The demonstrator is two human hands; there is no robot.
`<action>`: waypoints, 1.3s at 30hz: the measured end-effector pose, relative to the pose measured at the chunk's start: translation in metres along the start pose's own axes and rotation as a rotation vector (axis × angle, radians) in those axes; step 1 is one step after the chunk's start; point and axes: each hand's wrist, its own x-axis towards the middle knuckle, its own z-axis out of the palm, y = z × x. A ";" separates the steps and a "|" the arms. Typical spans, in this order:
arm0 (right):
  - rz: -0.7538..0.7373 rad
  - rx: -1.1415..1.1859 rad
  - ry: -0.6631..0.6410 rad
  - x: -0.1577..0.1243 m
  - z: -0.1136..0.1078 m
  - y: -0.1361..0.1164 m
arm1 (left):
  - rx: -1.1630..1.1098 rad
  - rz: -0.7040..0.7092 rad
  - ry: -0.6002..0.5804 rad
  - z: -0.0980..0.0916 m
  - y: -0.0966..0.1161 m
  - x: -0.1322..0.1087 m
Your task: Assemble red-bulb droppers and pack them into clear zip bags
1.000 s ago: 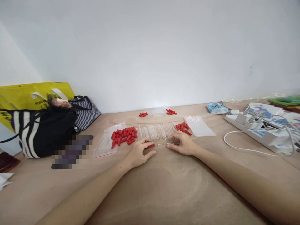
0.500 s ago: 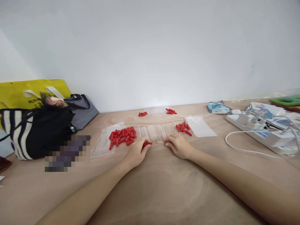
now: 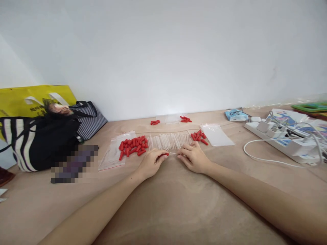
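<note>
Over the table [image 3: 163, 207] we hold our left hand [image 3: 152, 162] and right hand [image 3: 193, 159] near each other, both pinched closed. Just beyond both grips lies our row of clear tubes [image 3: 170, 142]. Our left grips a red bulb [image 3: 166, 154]; our right, a thin tube [image 3: 173, 153] pointing at it, contact unclear.

The desk [image 3: 163, 207] bore a row of tubes [image 3: 169, 141]. Left of the tubes lay a clear bag [image 3: 109, 156], red bulbs [image 3: 133, 144] heaped partly over it; right of the tubes, a bulb pile [image 3: 198, 135] and another bag [image 3: 218, 135]. Beyond the tubes sat two bulb clusters [image 3: 186, 119]. Far to the tubes' right lay a mask [image 3: 236, 116] and power strip [image 3: 252, 129].
</note>
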 end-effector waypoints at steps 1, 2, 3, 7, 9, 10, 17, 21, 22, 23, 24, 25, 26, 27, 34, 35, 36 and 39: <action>-0.010 -0.002 -0.003 0.000 0.000 0.000 | -0.004 -0.009 -0.004 0.000 0.001 0.000; -0.015 -0.001 -0.002 0.000 0.000 0.000 | -0.007 -0.020 -0.003 0.000 0.001 0.000; -0.015 0.004 0.003 0.000 0.000 0.000 | -0.010 -0.033 0.001 0.000 0.002 0.000; 0.011 0.047 0.035 0.000 0.000 -0.002 | -0.006 -0.058 0.000 -0.001 0.002 -0.001; -0.003 0.060 0.029 0.000 0.000 -0.005 | -0.002 -0.049 -0.007 -0.001 0.003 -0.001; -0.018 0.064 0.019 0.000 0.001 -0.006 | -0.001 -0.044 -0.008 -0.001 0.003 -0.001; -0.023 0.045 0.023 0.001 0.002 -0.014 | -0.050 -0.029 0.019 0.000 0.004 -0.001; 0.033 0.048 0.046 0.001 0.001 -0.013 | -0.086 -0.059 0.030 0.000 0.003 -0.002; 0.031 0.055 0.040 0.001 0.000 -0.012 | -0.097 -0.068 0.031 0.000 0.003 -0.002; 0.025 0.061 0.033 0.001 0.000 -0.012 | -0.109 -0.074 0.031 0.000 0.003 -0.002; 0.019 0.067 0.025 0.001 0.000 -0.012 | -0.120 -0.076 0.029 0.000 0.003 -0.002; 0.013 0.072 0.018 0.001 0.000 -0.012 | -0.129 -0.078 0.027 0.000 0.002 -0.002; 0.009 0.076 0.012 0.001 0.000 -0.012 | -0.135 -0.078 0.027 0.000 0.002 -0.002; 0.004 0.080 0.007 0.000 0.001 -0.012 | -0.139 -0.077 0.025 0.000 0.002 -0.002; -0.043 0.105 -0.019 0.001 0.002 -0.011 | -0.167 -0.064 0.034 0.000 0.004 -0.002; -0.054 0.109 -0.024 0.001 0.001 -0.010 | -0.165 -0.057 0.036 -0.001 0.004 -0.002; -0.067 0.108 -0.028 0.001 0.001 -0.010 | -0.155 -0.051 0.037 -0.001 0.004 -0.002; -0.103 0.079 -0.034 0.001 -0.001 -0.007 | -0.094 -0.026 0.029 -0.001 0.005 -0.003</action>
